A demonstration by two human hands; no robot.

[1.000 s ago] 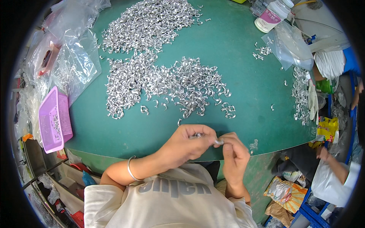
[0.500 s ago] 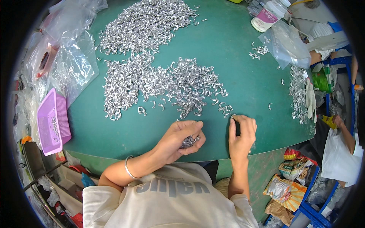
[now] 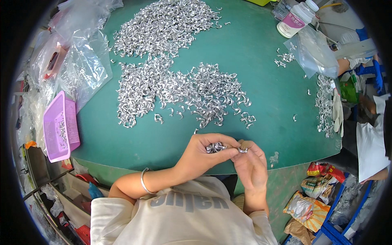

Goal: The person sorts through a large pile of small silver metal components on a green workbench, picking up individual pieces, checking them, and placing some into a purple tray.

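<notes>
Cupped near the table's front edge, my left hand [image 3: 206, 154] holds a clump of small curved silvery metal pieces [image 3: 215, 147]. Its thumb and forefinger tips meet the fingers of my right hand [image 3: 252, 165]. Between the thumb and fingertips of the right hand sits one curved metal piece [image 3: 242, 150]. Beyond both hands a loose heap of the same pieces [image 3: 212, 92] spreads over the green table [image 3: 261, 85]. A few lie apart at its near side. Farther back rises a larger heap [image 3: 163, 26].
A purple basket [image 3: 73, 130] with some pieces stands at the left, beside clear plastic bags [image 3: 83, 69]. At the right edge lie linked-looking silvery pieces [image 3: 324, 106], a plastic bag [image 3: 312, 51] and a white jar [image 3: 297, 18]. Another person's white garment [image 3: 372, 143] shows at far right.
My right hand has come back from the near edge of the heap to my left hand, bringing a metal piece. The left hand has turned and shifted slightly right.
</notes>
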